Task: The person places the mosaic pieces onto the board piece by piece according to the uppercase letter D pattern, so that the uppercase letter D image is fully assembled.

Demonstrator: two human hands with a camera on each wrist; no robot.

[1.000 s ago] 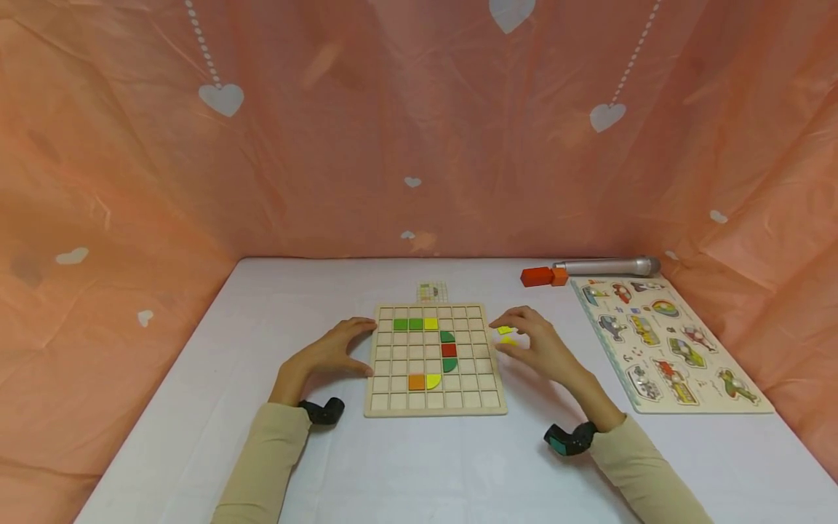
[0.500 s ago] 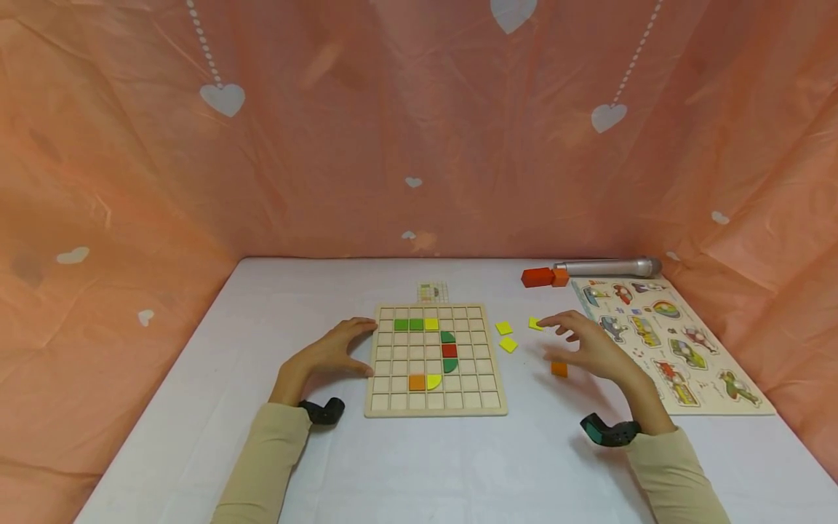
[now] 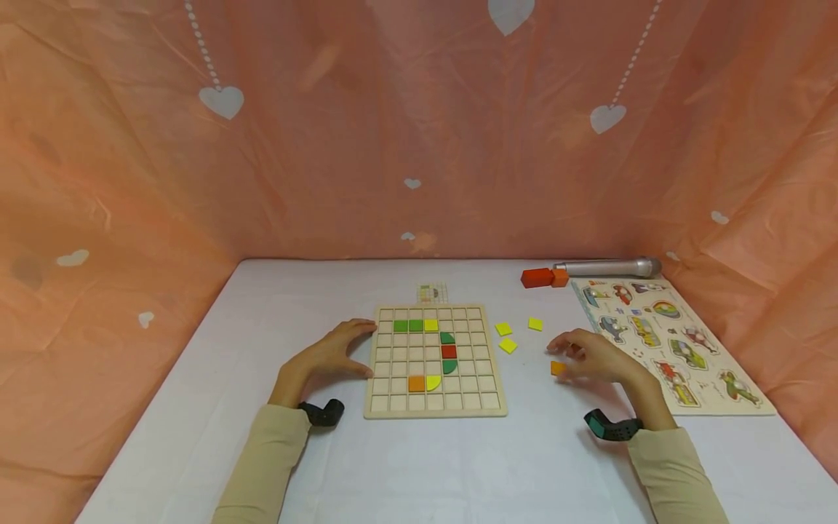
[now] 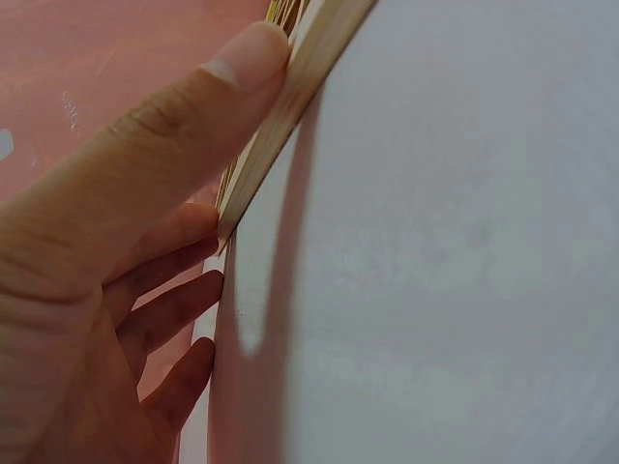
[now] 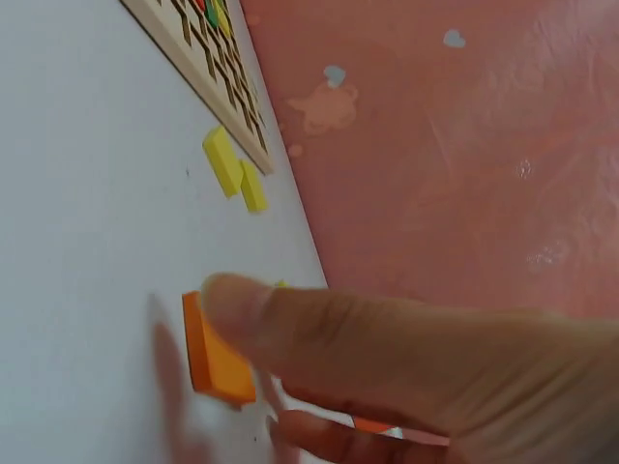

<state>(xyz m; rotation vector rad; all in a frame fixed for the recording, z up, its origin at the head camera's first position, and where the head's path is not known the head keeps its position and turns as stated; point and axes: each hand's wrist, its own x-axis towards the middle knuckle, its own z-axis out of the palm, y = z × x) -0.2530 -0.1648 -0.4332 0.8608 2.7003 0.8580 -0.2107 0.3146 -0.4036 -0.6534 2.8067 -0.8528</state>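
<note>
Orange tile point(image 5: 219, 362) just beside right hand point(image 3: 594, 356); left hand point(image 3: 329, 354) touches board point(image 3: 433, 354).

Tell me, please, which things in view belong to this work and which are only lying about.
Seemingly in use: grid board, fitted tiles, loose yellow tiles, loose orange tile, small grid card.

Apparently lying about: microphone, picture puzzle, red block, orange block.

The white table point(image 3: 425, 466) lies open in front of the gridded board point(image 3: 471, 401). Left fingers point(image 3: 356, 324) bar the board's left edge. To its right, three yellow tiles point(image 3: 535, 324) dot the farther stretch; nearer, a bare lane runs from the board to an orange block point(image 3: 556, 368), where the right fingers point(image 3: 561, 339) crowd in. Beyond, a picture puzzle point(image 3: 711, 399) takes up the right side.
</note>
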